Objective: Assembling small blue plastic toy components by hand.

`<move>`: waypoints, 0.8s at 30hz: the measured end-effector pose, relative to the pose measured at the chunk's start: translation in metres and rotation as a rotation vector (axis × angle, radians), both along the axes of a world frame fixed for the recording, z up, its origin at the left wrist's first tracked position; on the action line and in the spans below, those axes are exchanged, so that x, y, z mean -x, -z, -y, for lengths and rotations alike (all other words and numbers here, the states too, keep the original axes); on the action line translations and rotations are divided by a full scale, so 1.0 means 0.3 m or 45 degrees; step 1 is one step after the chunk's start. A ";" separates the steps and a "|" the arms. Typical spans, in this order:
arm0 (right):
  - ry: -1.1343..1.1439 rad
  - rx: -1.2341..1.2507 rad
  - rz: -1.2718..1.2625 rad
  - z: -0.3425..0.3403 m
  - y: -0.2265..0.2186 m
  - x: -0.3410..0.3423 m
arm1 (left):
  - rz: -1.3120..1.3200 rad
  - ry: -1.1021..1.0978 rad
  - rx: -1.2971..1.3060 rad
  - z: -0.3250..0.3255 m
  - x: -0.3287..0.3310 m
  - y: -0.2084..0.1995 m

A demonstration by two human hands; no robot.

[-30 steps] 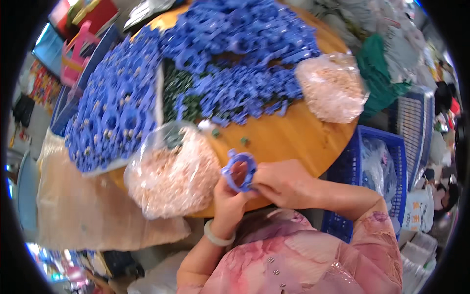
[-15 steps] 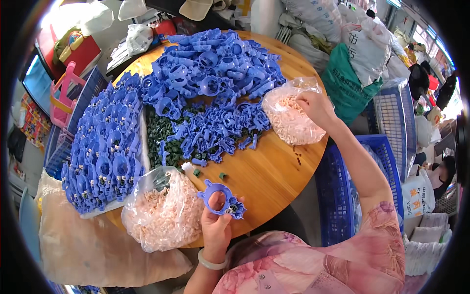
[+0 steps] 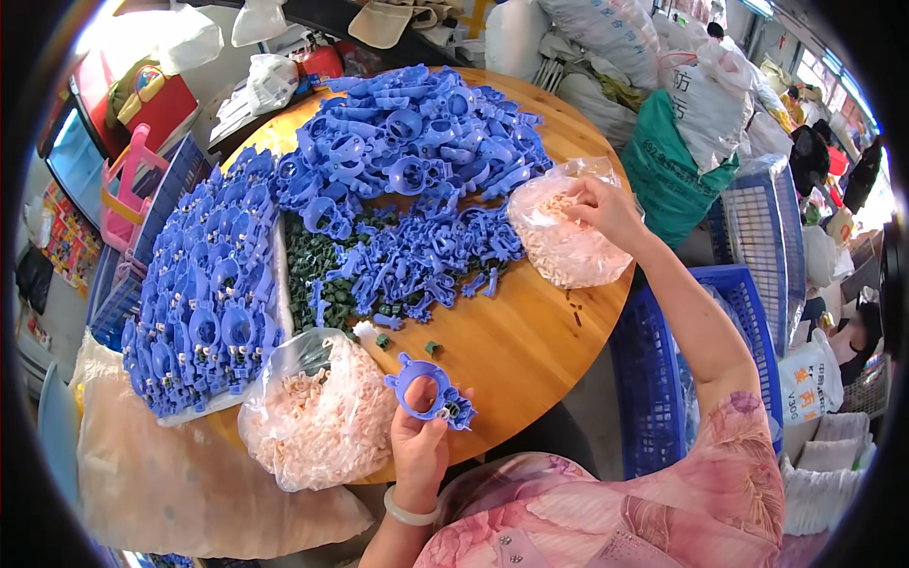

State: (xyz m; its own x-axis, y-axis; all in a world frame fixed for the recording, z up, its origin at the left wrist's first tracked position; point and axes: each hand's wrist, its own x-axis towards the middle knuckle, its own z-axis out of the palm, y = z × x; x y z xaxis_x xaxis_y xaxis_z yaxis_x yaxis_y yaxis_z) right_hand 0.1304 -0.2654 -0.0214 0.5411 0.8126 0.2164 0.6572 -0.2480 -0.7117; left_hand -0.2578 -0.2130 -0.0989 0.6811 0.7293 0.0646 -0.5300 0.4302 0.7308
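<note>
Near the table's front edge, my left hand (image 3: 419,449) pinches a blue plastic toy part (image 3: 458,411), which has a round ring at one end and a dark insert at the other. At the right, my right hand (image 3: 614,216) hangs over an open clear bag (image 3: 568,256) of small pale pink plastic pieces. Its fingers are bent together at the bag's mouth; what they hold, if anything, is too small to make out. A second clear bag (image 3: 317,417) of the same pink pieces sits left of my left hand. Two small dark green pieces (image 3: 433,348) lie just beyond the blue part.
On the round wooden table (image 3: 530,331) are a heap of blue ring-shaped parts (image 3: 407,123), smaller blue parts (image 3: 426,256), dark green pieces (image 3: 312,265) and rows of blue parts (image 3: 204,293) on a board at left. Blue baskets (image 3: 653,379) stand beside the table, sacks (image 3: 606,38) behind.
The fingers of my right hand have shifted slightly and spread a little over the pink pieces. My left hand keeps its hold on the blue part, tilting it slightly.
</note>
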 end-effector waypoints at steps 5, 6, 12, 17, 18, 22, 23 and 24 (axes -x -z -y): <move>-0.063 -0.066 -0.374 0.041 -0.040 0.039 | 0.007 0.001 -0.022 -0.003 0.004 0.009; -0.118 -0.107 -0.376 0.051 -0.051 0.068 | 0.004 -0.006 -0.021 -0.002 0.007 0.010; -0.522 -0.154 -0.618 0.067 -0.104 0.297 | 0.025 -0.009 -0.005 -0.002 0.010 -0.001; -0.638 -0.150 -1.008 0.051 -0.023 0.462 | 0.056 -0.024 0.046 -0.005 0.003 0.007; -0.624 -0.087 -0.989 0.051 -0.011 0.485 | 0.077 -0.018 0.049 -0.005 0.000 0.006; -0.773 -0.236 -0.807 0.028 0.043 0.544 | 0.116 -0.002 0.054 -0.010 -0.009 -0.006; -0.778 -0.227 -0.815 0.027 0.048 0.559 | 0.114 0.024 0.080 -0.013 -0.005 -0.006; -0.780 -0.226 -0.853 0.026 0.052 0.577 | 0.111 0.017 0.087 -0.013 -0.002 -0.006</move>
State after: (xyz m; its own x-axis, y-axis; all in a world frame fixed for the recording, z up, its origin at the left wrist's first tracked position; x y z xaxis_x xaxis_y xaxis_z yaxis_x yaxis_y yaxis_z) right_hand -0.0427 -0.2733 -0.0370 0.0852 0.9831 0.1621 0.0751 0.1559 -0.9849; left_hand -0.2573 -0.2090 -0.0972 0.6846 0.7251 0.0743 -0.5843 0.4849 0.6508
